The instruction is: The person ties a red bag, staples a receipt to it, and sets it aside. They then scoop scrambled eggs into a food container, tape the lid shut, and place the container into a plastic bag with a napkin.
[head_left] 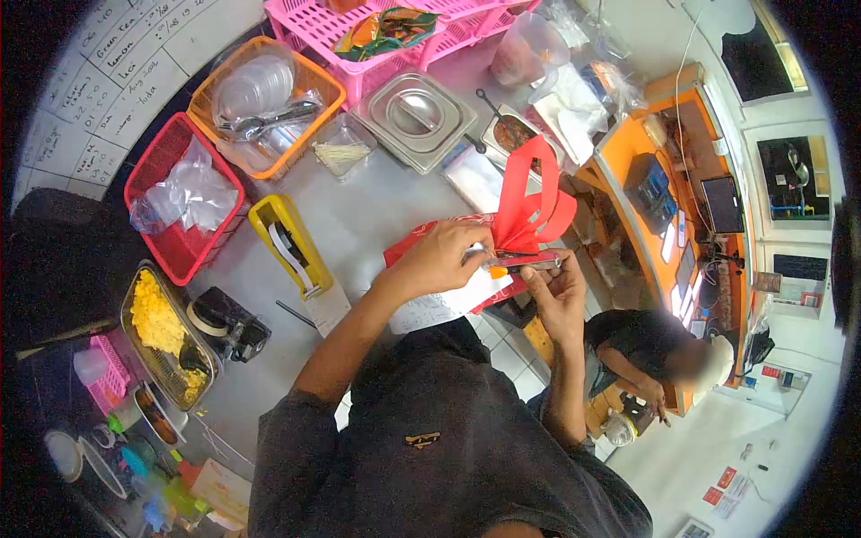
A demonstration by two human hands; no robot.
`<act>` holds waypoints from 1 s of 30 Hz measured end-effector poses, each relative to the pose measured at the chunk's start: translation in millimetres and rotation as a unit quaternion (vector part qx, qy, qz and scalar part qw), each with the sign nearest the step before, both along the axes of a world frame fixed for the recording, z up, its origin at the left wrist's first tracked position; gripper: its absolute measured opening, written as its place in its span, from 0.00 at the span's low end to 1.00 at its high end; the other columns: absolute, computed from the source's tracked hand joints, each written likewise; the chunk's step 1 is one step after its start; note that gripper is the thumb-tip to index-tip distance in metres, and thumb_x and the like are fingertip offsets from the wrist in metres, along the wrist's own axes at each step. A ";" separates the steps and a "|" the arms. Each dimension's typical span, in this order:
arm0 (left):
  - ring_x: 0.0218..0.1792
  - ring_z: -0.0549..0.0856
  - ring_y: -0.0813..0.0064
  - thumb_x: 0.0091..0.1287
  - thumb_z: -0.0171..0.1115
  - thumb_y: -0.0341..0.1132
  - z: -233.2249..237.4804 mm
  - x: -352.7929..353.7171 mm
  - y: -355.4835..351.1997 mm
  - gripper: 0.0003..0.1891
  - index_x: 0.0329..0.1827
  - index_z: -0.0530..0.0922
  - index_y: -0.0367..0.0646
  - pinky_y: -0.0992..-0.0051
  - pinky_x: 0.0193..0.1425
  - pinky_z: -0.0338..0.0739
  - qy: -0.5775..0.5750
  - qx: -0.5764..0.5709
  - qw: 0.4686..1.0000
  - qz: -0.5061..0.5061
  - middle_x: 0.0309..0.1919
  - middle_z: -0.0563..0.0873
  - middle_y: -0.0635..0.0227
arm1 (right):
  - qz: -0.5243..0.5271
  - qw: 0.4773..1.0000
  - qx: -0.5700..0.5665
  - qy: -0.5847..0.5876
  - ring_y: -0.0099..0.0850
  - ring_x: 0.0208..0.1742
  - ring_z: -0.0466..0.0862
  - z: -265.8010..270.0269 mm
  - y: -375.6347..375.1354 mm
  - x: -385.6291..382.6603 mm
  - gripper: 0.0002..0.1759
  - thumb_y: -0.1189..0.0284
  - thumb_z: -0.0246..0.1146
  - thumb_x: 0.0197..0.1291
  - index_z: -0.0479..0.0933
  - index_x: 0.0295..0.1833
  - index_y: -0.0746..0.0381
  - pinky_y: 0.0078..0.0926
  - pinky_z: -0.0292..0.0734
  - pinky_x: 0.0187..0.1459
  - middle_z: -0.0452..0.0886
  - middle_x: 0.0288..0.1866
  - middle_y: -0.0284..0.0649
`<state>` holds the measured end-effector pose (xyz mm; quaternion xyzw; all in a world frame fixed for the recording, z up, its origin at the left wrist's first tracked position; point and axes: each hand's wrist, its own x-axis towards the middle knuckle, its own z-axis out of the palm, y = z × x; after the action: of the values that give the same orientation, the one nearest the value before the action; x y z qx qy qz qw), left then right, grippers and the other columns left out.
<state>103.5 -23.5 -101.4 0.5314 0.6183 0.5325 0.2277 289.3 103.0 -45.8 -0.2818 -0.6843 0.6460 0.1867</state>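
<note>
While the steel counter takes up the widest stretch, sweeping from eight o'clock round to one o'clock, the person's own dark-shirted torso fills the six o'clock edge. An orange desk with screens on it curves down the three o'clock side. Below it, at four o'clock, a second person in dark clothes sits bent over.

On the counter, a pink basket stands at twelve o'clock. An orange basket of clear lids stands at eleven o'clock, and a red basket holding plastic bags at ten o'clock. A lidded steel pan sits just to the three o'clock side of the orange basket. A tray of yellow food lies at eight o'clock, and a yellow tape dispenser rests between the red basket and the hands.

The red bag is at the centre of the view, held up over the counter's near edge, with its looped handles fanning toward one o'clock. The left hand reaches in from seven o'clock and is clenched over the bag's folded top. The right hand rises from five o'clock. Its thumb and fingers pinch a slim stapler, silver with an orange end, which lies against that same fold. A white slip hangs below the left hand, against the bag.
</note>
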 end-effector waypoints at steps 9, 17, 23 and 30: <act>0.41 0.87 0.55 0.64 0.65 0.30 -1.0 5.6 -0.9 0.04 0.38 0.81 0.40 0.59 0.50 0.78 -0.007 -0.003 1.000 0.020 0.37 0.88 0.60 | 0.055 0.997 0.030 -0.038 0.23 0.45 0.85 16.0 11.8 -6.9 0.16 0.83 0.66 0.65 0.69 0.54 0.67 0.20 0.80 0.46 0.86 0.47 0.43; 0.38 0.88 0.57 0.63 0.66 0.28 -2.7 8.1 -0.8 0.04 0.38 0.81 0.39 0.61 0.45 0.80 -0.012 0.002 0.999 0.043 0.34 0.88 0.59 | 0.103 0.989 0.095 -0.043 0.24 0.44 0.85 18.3 17.5 -10.3 0.15 0.83 0.68 0.62 0.72 0.51 0.67 0.24 0.81 0.48 0.85 0.43 0.40; 0.38 0.88 0.57 0.63 0.66 0.27 2.5 8.4 -1.6 0.04 0.38 0.81 0.37 0.62 0.44 0.80 -0.035 -0.002 0.999 0.040 0.34 0.88 0.57 | 0.103 0.983 0.126 -0.081 0.24 0.45 0.86 32.1 16.8 -19.0 0.14 0.80 0.68 0.63 0.74 0.52 0.68 0.26 0.82 0.51 0.86 0.44 0.41; 0.37 0.88 0.57 0.63 0.67 0.28 -0.5 5.3 -1.2 0.04 0.38 0.81 0.37 0.62 0.44 0.80 -0.013 0.004 0.999 0.031 0.33 0.88 0.58 | 0.098 0.987 0.111 -0.067 0.25 0.45 0.87 25.3 14.4 -22.3 0.15 0.78 0.67 0.65 0.74 0.54 0.69 0.26 0.82 0.50 0.87 0.44 0.41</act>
<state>108.8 -24.7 -101.9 0.5057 0.6291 0.5490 0.2171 266.9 117.4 -20.5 -0.2334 -0.7871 0.5610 0.1065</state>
